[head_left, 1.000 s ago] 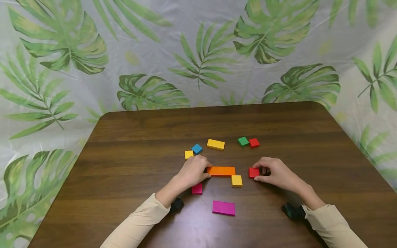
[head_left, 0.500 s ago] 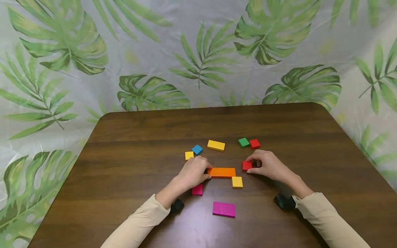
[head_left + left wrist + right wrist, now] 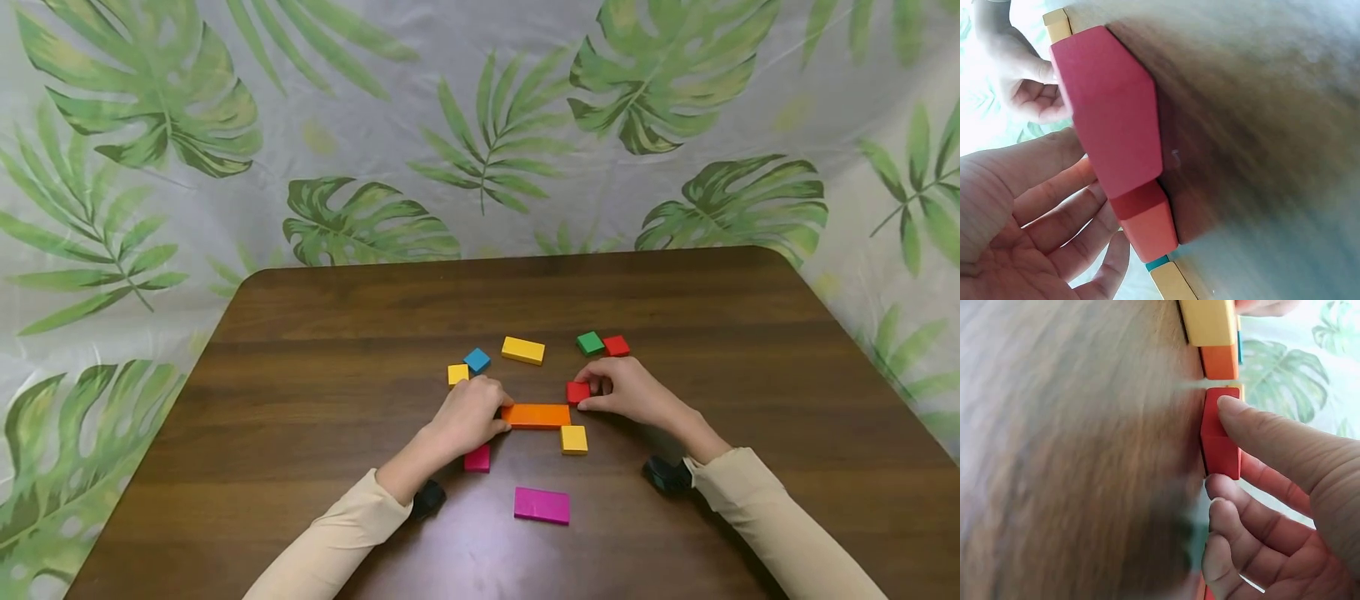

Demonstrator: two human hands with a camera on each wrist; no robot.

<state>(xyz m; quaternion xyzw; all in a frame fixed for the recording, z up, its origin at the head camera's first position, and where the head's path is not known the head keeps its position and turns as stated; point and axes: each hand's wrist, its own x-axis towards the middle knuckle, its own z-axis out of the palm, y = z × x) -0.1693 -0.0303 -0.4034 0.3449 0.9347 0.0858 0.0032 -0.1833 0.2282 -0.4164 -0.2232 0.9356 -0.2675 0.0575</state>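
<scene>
At the middle of the table, my left hand [image 3: 468,412] pinches the left end of a long orange block [image 3: 537,416] between thumb and finger. A yellow square block [image 3: 573,440] sits against its near right corner. My right hand [image 3: 633,390] pinches a small red square block [image 3: 577,392], just beyond the orange block's right end. In the right wrist view the thumb presses one side of this red block [image 3: 1221,434]. The left wrist view has a pink block [image 3: 1113,112] close in front of the left hand, with a salmon-coloured block [image 3: 1150,228] behind it.
Behind the hands lie a yellow square [image 3: 457,375], a blue square [image 3: 477,360], a yellow oblong [image 3: 523,350], a green square [image 3: 590,343] and a second red square [image 3: 617,345]. A magenta oblong [image 3: 542,505] lies nearer on the brown table [image 3: 337,333].
My right hand has slid the red square block leftward and away from me, toward the orange block's far right corner. The left hand has stayed in place on the orange block.
</scene>
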